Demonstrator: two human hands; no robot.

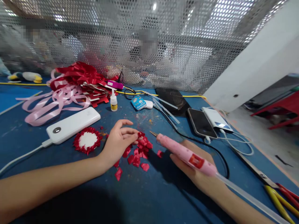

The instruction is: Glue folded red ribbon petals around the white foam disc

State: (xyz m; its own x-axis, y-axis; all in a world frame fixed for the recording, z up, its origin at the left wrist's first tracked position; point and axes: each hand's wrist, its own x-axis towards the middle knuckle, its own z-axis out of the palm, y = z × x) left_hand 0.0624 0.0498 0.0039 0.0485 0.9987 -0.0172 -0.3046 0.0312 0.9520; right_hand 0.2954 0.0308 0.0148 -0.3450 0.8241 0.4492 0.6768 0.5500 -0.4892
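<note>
My left hand (120, 140) is at a small pile of red ribbon petals (136, 157), its thumb and fingers pinched at a petal (140, 134) on the pile's upper edge. My right hand (196, 168) grips a pink hot glue gun (182, 152) from below. The metal nozzle points left toward the petals without touching them, and a long clear glue stick (249, 197) sticks out of the back. Left of my left hand lies a round white disc (87, 140) ringed with red petals.
A white power bank (73, 124), pink ribbon (58, 96), red ribbon (77, 74) and a small glue bottle (113, 102) lie to the left. Clear glue sticks (165, 110), a phone (201, 123) and scissors (263, 177) lie to the right. A perforated metal screen (105, 40) stands behind.
</note>
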